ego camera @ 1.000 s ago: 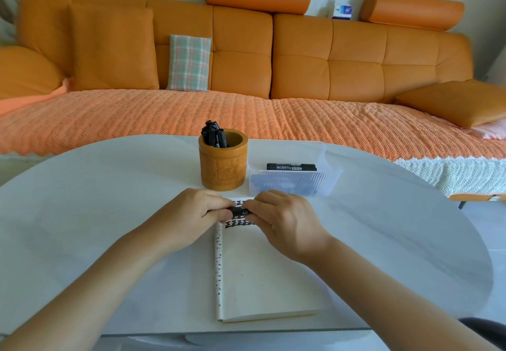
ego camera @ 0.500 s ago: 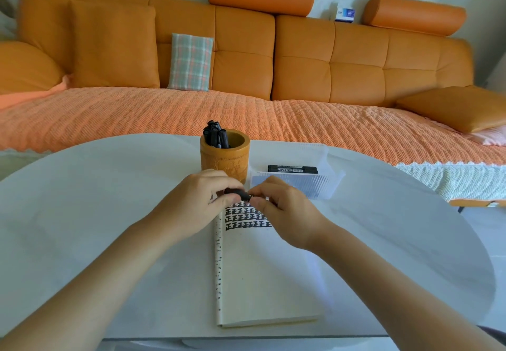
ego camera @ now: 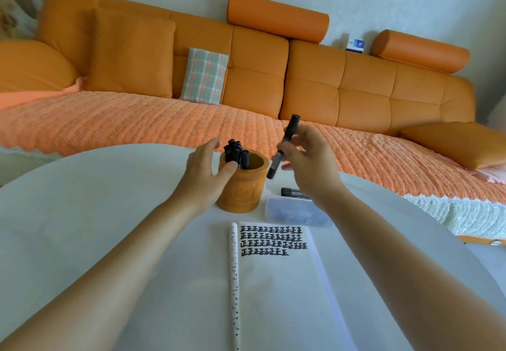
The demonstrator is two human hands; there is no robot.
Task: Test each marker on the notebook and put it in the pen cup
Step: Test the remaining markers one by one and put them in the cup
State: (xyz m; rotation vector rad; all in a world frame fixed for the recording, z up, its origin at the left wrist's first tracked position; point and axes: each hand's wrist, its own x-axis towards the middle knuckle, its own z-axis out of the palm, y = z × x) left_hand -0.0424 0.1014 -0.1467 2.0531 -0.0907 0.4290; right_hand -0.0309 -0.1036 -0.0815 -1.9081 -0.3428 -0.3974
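Pinching thumb and fingertips of the right hand (ego camera: 309, 164) hold a black marker (ego camera: 286, 142) near the middle of its barrel. It hangs tilted in the air, with its lower end toward the person and its upper end leaning away.

Nearest on the white table (ego camera: 109, 227) lies the open notebook (ego camera: 273, 296), with four rows of black test marks (ego camera: 271, 241) across the top of its page. Just beyond it sits a clear tray (ego camera: 295, 214) holding a spare marker (ego camera: 294, 193), partly hidden by the right wrist.

Left of the tray stands the wooden pen cup (ego camera: 241, 189), with a bunch of pens (ego camera: 235, 151) upright inside. The left hand (ego camera: 204, 167) is spread loosely against the cup's left side, thumb on the wall near the rim, gripping nothing. The held marker's lower end is just right of the rim and slightly above it, not yet over the opening.

Such a marker is probably light, stiff and smooth, so a mid-barrel pinch suits it, though a loose one may let it slide. The free room in the cup looks to be on its right side.

An orange sofa (ego camera: 328, 90) fills the background.
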